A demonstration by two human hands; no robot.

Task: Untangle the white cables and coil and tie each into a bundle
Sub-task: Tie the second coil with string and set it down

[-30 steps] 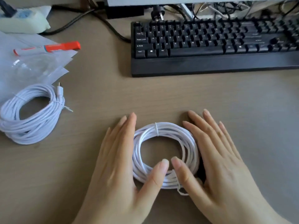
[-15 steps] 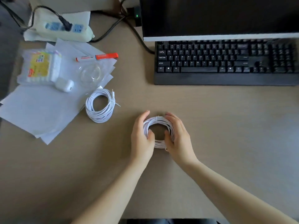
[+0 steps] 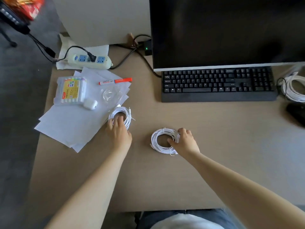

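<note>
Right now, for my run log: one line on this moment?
left hand on left cable bundle | right hand gripping center cable bundle | both tied

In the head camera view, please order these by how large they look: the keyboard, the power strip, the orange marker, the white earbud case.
1. keyboard
2. power strip
3. orange marker, shorter and much thinner than the strip
4. white earbud case

This is apparent size only; all lie on the desk at roughly similar distance.
</note>
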